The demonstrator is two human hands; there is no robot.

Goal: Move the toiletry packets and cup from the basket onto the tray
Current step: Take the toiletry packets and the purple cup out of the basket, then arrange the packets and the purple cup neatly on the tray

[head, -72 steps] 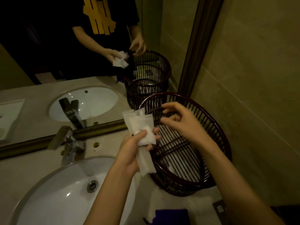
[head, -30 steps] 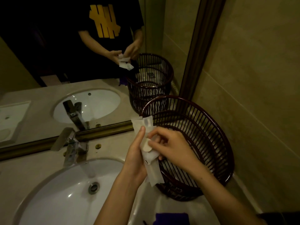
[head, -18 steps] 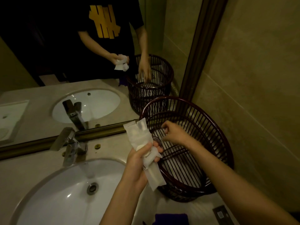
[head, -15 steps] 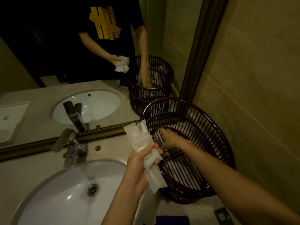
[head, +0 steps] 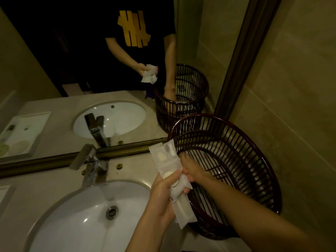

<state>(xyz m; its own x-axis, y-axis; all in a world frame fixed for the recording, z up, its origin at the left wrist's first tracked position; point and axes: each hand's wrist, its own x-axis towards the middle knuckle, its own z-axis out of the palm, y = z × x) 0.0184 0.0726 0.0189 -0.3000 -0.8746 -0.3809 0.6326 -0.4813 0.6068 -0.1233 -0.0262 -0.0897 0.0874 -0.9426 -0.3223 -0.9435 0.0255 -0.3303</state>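
My left hand grips a bunch of white toiletry packets upright over the counter, between the sink and the basket. The dark slatted basket stands against the right wall beside the mirror. My right hand reaches down inside the basket near its left wall, just behind the packets. Its fingertips are hidden, so I cannot tell whether it holds anything. No cup is visible in the basket. A pale corner of the tray shows at the far left edge.
A white sink with a chrome faucet fills the counter on the left. The mirror runs along the back and reflects the person, the basket and the tray. A tiled wall closes the right side.
My right hand added a small round packet to the bunch in my left hand, then went down into the basket. My left hand stayed in place with the packets.
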